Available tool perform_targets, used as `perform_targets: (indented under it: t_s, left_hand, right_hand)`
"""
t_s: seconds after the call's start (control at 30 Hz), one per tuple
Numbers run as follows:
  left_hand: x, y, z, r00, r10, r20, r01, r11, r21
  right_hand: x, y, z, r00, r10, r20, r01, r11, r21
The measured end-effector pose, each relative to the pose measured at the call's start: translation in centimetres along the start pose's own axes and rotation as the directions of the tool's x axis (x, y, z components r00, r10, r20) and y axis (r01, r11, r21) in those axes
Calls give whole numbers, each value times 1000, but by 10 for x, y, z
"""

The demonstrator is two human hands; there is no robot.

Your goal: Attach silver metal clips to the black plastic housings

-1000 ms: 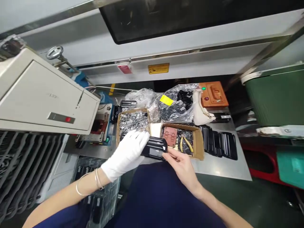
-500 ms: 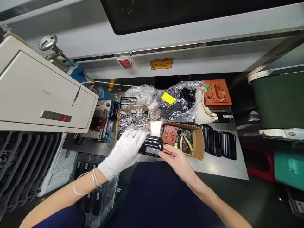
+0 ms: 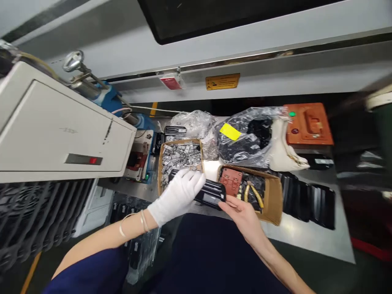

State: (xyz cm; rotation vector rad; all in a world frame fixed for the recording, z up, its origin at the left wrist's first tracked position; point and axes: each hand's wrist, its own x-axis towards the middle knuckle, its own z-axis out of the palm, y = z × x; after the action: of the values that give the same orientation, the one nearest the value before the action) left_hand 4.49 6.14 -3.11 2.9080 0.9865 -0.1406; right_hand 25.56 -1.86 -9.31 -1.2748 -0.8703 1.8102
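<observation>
A glossy black ribbed part [image 3: 211, 192], long and rounded at its end, is held level in front of me. My left hand [image 3: 182, 191], in a white glove, is wrapped over its middle. At the right end my bare right hand [image 3: 240, 208] pinches the part between thumb and fingers. Just behind it stands a cardboard box [image 3: 160, 171] of small grey metal clips [image 3: 182, 155]. To the right, a second cardboard box [image 3: 274, 200] holds a reddish-brown fixture block [image 3: 231, 179] and yellow-handled pliers [image 3: 259, 196].
More black parts [image 3: 321, 204] lie at the table's right side. A plastic bag [image 3: 239, 151], a white pouch [image 3: 284, 151] and an orange block [image 3: 309, 122] sit at the back. A grey machine cabinet [image 3: 70, 130] overhangs the left, beside a press [image 3: 139, 157].
The view has shifted, so the table and boxes appear farther right and slightly turned. Both hands keep their hold on the black part.
</observation>
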Motion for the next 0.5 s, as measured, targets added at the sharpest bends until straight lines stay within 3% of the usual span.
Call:
perform_targets:
  t_s: [0.1, 0.17, 0.27, 0.33, 0.37, 0.4, 0.43, 0.47, 0.5]
  left_hand:
    - [11, -8, 7, 994, -46, 101, 61, 986, -156]
    - [15, -12, 11, 987, -132, 93, 155, 937, -313]
    - [9, -12, 18, 924, -373, 83, 356, 764, -538]
    - [-5, -10, 35, 787, -548, 285, 554, 424, -716]
    - [-13, -9, 47, 737, -558, 381, 589, 253, -768]
    - [-21, -6, 62, 727, -488, 483, 580, 60, -812]
    - [-29, -2, 76, 748, -439, 499, 494, -134, -859]
    - [-36, 4, 89, 746, -468, 474, 392, -268, -880]
    - [-42, 12, 99, 732, -507, 455, 325, -327, -887]
  right_hand:
    - [10, -3, -14, 1000, 0, 30, 2, 997, -76]
    - [25, -15, -34, 998, -22, 51, 30, 985, -169]
    - [67, -49, -81, 981, -155, -114, 108, 933, -344]
    - [108, -71, -122, 899, -287, -330, 98, 867, -488]
    - [131, -79, -143, 846, -327, -421, 42, 828, -559]
    - [154, -84, -163, 815, -331, -476, -39, 788, -615]
    - [176, -86, -181, 817, -292, -497, -127, 750, -650]
    - [196, -84, -194, 830, -241, -502, -206, 705, -679]
    - [213, -79, -203, 847, -185, -498, -271, 656, -704]
